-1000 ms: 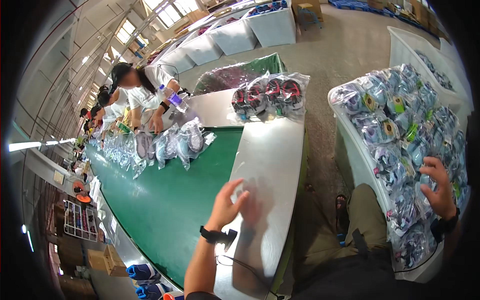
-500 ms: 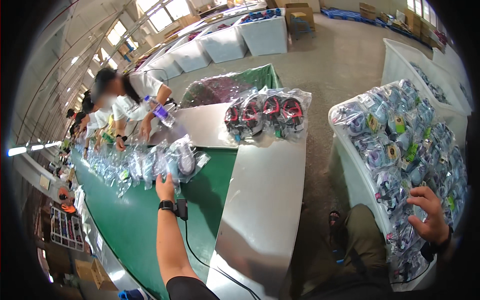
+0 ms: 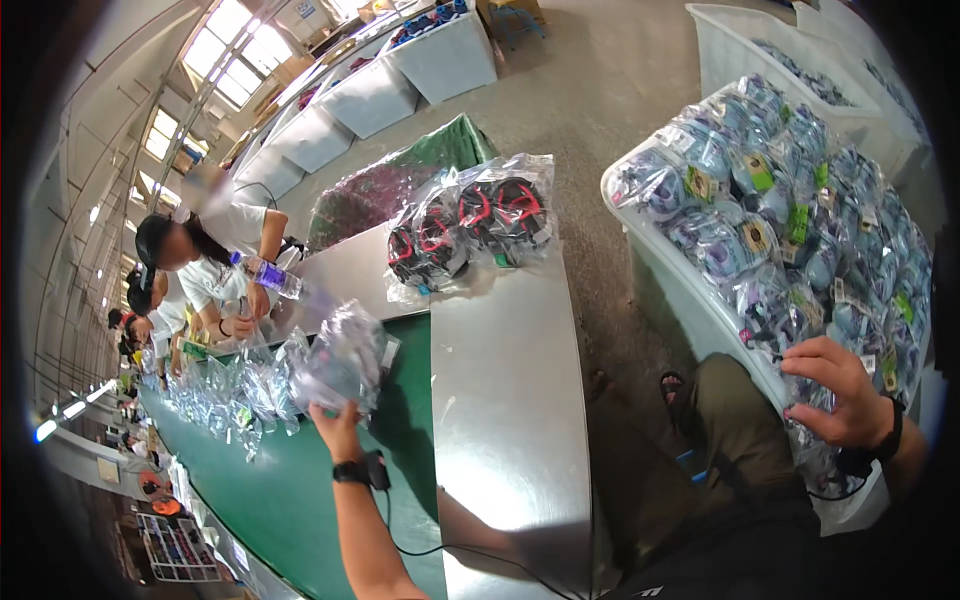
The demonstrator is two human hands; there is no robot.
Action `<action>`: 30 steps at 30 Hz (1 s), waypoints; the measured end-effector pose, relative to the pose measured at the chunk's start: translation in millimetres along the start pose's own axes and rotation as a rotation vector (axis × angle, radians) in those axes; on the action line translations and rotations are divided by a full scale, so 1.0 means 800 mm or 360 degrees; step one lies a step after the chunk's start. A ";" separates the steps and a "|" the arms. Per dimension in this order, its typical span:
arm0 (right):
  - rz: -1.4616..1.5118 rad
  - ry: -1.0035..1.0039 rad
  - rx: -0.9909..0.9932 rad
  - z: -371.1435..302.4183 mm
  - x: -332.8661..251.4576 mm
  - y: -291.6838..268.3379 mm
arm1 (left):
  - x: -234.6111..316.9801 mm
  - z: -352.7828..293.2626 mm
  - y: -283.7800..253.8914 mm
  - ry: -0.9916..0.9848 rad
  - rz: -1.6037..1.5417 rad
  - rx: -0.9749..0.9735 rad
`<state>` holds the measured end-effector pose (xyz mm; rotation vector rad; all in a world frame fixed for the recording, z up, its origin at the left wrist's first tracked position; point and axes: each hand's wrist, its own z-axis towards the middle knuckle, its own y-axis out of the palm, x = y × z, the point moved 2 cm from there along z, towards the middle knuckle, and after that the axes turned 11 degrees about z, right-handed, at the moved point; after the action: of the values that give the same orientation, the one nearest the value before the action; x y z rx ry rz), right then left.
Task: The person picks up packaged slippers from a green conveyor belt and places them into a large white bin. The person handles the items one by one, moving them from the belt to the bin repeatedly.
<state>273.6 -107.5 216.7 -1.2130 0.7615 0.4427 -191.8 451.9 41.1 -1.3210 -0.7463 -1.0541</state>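
Note:
My left hand (image 3: 337,428) grips the near edge of a clear plastic bag of pale lilac-grey shoes (image 3: 345,362), which is tilted up at the end of a row of similar bags (image 3: 225,390) on the green belt (image 3: 300,500). Motion blurs the bag a little, and my fingertips are partly hidden beneath it. My right hand (image 3: 838,388) hovers at the near side of a white bin (image 3: 660,290) heaped with bagged blue-grey shoes (image 3: 770,210). Its fingers are curved, thumb apart, with nothing between them.
Bagged black-and-red shoes (image 3: 470,225) lie on the metal table edge (image 3: 510,400). Across the belt a co-worker (image 3: 215,260) leans over bags, near a purple-labelled bottle (image 3: 268,275). A green-lined container (image 3: 400,180) stands behind the table; white bins (image 3: 445,65) line the back.
My left hand has closed on the end bag and tipped it up off the belt. My right hand stays by the bin. The whole view has turned somewhat to the right.

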 end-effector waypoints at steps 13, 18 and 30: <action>0.0144 -0.0398 -0.0060 -0.049 -0.031 -0.022 | 0.120 -0.162 0.059 -0.0395 0.0369 -0.0156; 0.0101 -0.0555 -0.0162 -0.061 -0.053 -0.025 | 0.122 -0.169 0.080 -0.0339 -0.0060 -0.0207; 0.0464 -0.0425 0.0204 -0.061 -0.002 -0.020 | 0.345 -0.427 0.244 -0.0305 -0.1035 -0.1078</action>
<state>269.4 -158.3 221.5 -0.9030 0.7257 0.7682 46.4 54.1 166.2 -1.8224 -1.0523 -1.8257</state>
